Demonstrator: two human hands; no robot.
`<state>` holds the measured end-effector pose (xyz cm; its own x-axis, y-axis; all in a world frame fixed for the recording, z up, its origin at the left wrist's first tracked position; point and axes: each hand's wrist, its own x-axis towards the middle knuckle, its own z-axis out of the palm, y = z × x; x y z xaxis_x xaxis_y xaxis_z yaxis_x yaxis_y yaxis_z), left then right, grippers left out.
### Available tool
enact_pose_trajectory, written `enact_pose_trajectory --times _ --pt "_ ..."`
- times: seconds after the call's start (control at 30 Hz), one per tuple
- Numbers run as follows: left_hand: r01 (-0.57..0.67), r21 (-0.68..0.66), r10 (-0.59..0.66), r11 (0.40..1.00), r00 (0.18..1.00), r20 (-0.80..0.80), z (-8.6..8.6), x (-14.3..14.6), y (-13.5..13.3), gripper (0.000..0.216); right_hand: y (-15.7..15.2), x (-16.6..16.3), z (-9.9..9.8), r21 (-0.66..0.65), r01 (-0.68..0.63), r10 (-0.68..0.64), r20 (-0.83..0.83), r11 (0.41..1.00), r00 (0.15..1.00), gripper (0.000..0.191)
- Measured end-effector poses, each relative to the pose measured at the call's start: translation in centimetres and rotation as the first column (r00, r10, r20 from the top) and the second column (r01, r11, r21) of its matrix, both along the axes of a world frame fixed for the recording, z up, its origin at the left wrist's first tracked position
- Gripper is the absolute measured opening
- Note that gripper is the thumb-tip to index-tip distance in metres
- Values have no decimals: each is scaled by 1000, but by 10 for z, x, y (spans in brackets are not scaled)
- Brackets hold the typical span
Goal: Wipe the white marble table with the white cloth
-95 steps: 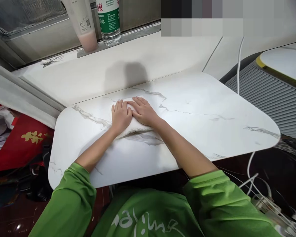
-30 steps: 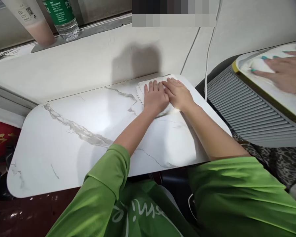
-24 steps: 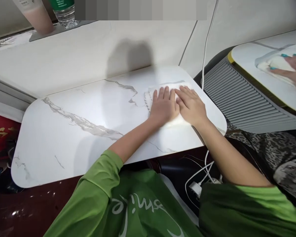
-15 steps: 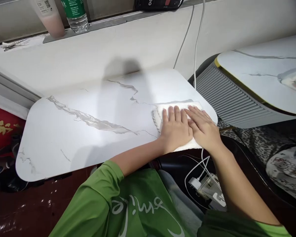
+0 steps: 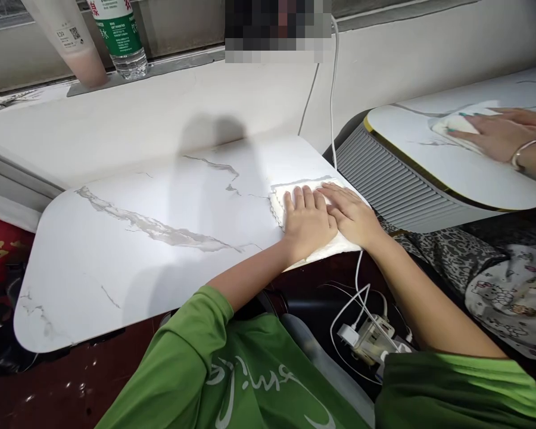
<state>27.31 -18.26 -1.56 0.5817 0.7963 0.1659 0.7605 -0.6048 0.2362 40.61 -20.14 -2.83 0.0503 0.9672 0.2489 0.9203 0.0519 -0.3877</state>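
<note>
A white folded cloth point(image 5: 279, 201) with a scalloped edge lies at the near right corner of a white marble-look table point(image 5: 138, 238). My left hand point(image 5: 307, 221) presses flat on it, fingers stretched out. Beside it and touching it, my right hand point(image 5: 348, 213) also lies flat on the cloth, fingers extended. Both sleeves are green.
On the back ledge stand a pink tube point(image 5: 74, 44) and a green-labelled water bottle point(image 5: 120, 39). White cables point(image 5: 333, 101) hang down to a power strip point(image 5: 375, 339) under the table. At right, another person's hand point(image 5: 502, 134) presses a cloth on a second tabletop point(image 5: 429, 161) above a grey ribbed unit point(image 5: 393, 185).
Both hands slid the cloth from the table's middle to its far right, then back toward the near right corner. The other person's hand has come back into sight at right.
</note>
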Motion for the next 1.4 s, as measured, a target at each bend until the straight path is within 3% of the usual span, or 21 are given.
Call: enact_pose_trajectory --times 0.27,0.63,0.87,1.13,1.4 --pt "-65 15 65 998 998 10 -2 10 50 55 58 9 -3 44 -48 48 14 998 999 48" --pt "-104 -62 107 993 992 59 -5 16 152 52 164 14 -4 -41 -60 66 166 997 984 53" --pt "-153 -82 158 985 986 58 -5 17 187 50 204 10 5 -31 -116 119 108 993 987 48" --pt "-147 -77 148 986 989 3 -1 3 189 53 210 0 -5 43 -69 70 -13 997 997 46" --pt "-144 -82 141 986 989 -41 6 -34 139 53 160 -35 -5 34 -105 102 85 994 991 50"
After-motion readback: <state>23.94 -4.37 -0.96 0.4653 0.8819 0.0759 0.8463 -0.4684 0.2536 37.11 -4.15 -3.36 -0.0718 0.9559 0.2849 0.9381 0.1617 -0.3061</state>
